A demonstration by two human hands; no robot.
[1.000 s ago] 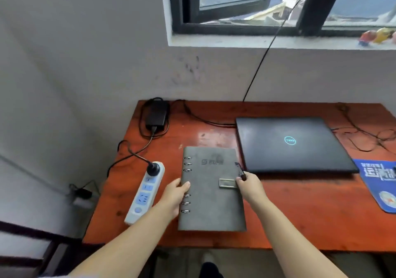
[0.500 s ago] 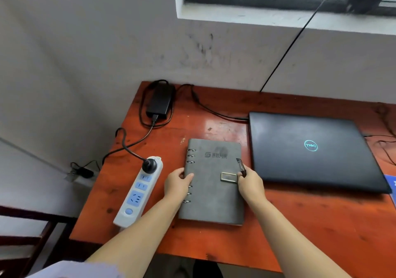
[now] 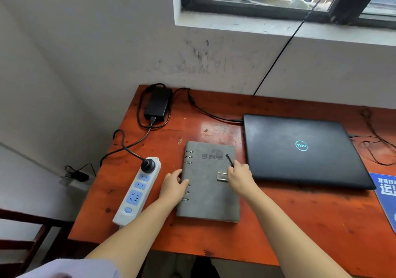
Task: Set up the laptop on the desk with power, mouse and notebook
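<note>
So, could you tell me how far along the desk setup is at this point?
Power looks done: a plug sits in the power strip and the adapter cable runs to the closed laptop. In hand: the notebook, left hand on its ring edge, right hand pinching the black pen over its cover. Left: no mouse is visible and the lid is shut.

The notebook lies hemmed in: the power strip sits near its left edge and the closed laptop just beside its right, leaving narrow lanes already filled by the left hand and right hand. Behind it, the adapter and its cables cross the surface. The front strip, from notebook to mat, lies bare.
</note>
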